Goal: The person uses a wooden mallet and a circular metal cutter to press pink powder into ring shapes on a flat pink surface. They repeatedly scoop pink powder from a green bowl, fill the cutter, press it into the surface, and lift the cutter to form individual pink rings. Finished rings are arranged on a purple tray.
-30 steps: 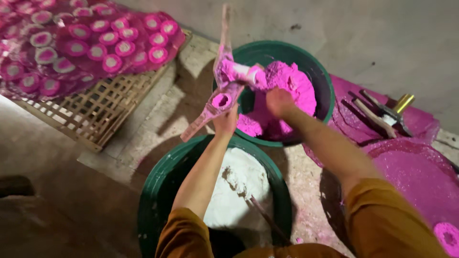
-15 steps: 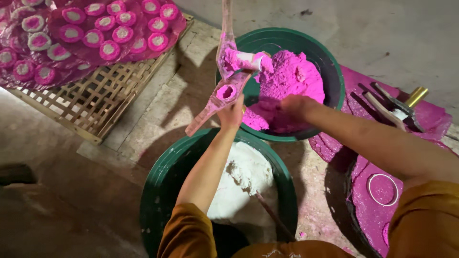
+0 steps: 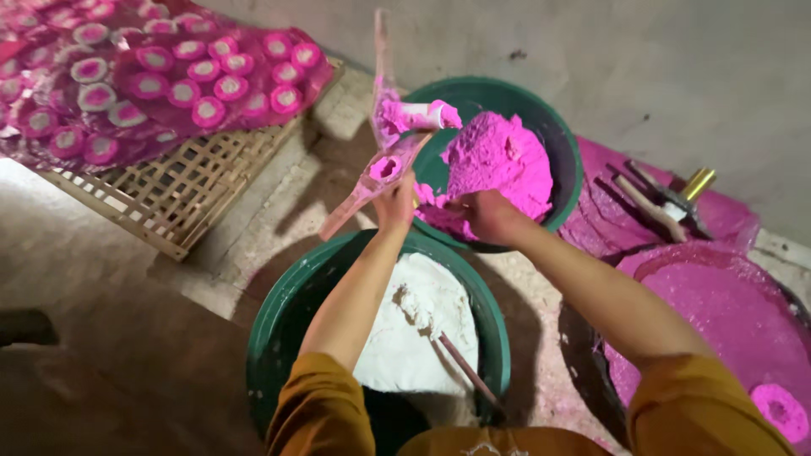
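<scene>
The person's left hand (image 3: pixel 395 205) was closed around the lower part of a long wooden mould (image 3: pixel 378 173) stained pink, holding it tilted just above the near rim of a green basin (image 3: pixel 564 169) heaped with bright pink powder (image 3: pixel 494 160). A small round hollow in the mould showed pink filling. The right hand (image 3: pixel 483 215) was cupped with the fingers curled down, pressed into the pink powder at the near edge of that basin, just beside the left hand; whether it gripped any powder I could not tell. A white cylinder (image 3: pixel 422 114) smeared pink lay across the upper part of the mould. Closer to the person stood a second green basin (image 3: pixel 287 338) holding white powder (image 3: pixel 418 329), with a thin stick (image 3: pixel 469 371) leaning in it. To the left, a woven bamboo tray (image 3: pixel 169 198) lay on the floor, carrying a pink sheet covered with many small round pink-and-white discs (image 3: pixel 169 76). To the right sat a wide round tray (image 3: pixel 726 312) dusted pink, and beyond it a few tools (image 3: pixel 663 203) rested on a pink cloth
</scene>
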